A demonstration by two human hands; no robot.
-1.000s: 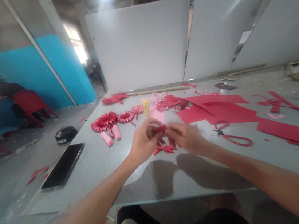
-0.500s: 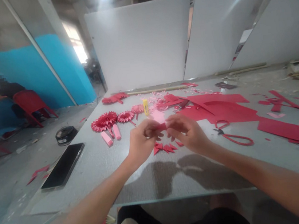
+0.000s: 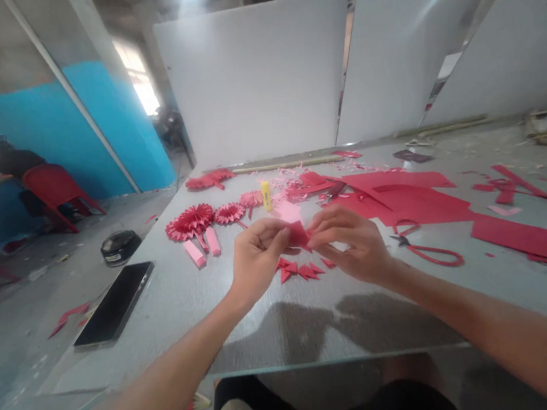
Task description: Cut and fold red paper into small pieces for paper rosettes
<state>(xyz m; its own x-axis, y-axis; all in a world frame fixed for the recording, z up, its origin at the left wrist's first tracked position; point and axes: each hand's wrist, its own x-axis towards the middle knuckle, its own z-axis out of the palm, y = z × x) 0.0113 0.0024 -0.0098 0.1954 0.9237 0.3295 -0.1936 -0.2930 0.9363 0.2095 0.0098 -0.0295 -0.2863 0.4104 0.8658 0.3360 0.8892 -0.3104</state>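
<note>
A small piece of red paper (image 3: pixel 298 234) is held up over the table between both hands. My left hand (image 3: pixel 258 255) pinches its left side with thumb and fingers. At its right edge, my right hand (image 3: pixel 351 240) is closed on it with the fingertips. Below the hands lie several small folded red paper pieces (image 3: pixel 307 271). Just behind the hands is a pile of pale pink paper (image 3: pixel 288 212). A yellow glue stick (image 3: pixel 266 196) stands upright beyond my left hand. To the right of my right hand rest red-handled scissors (image 3: pixel 428 253).
Pleated red paper fans (image 3: pixel 190 221) and two pink folded strips (image 3: pixel 194 253) lie on the left. Large red paper sheets (image 3: pixel 414 200) spread to the right. A black phone (image 3: pixel 115 305) lies at the left edge. Far left, a person (image 3: pixel 16 165) sits by a red chair (image 3: pixel 53 193).
The red paper has been turned and now shows a wider, tilted face. My right hand has shifted slightly right and its fingers have moved to the paper's edge.
</note>
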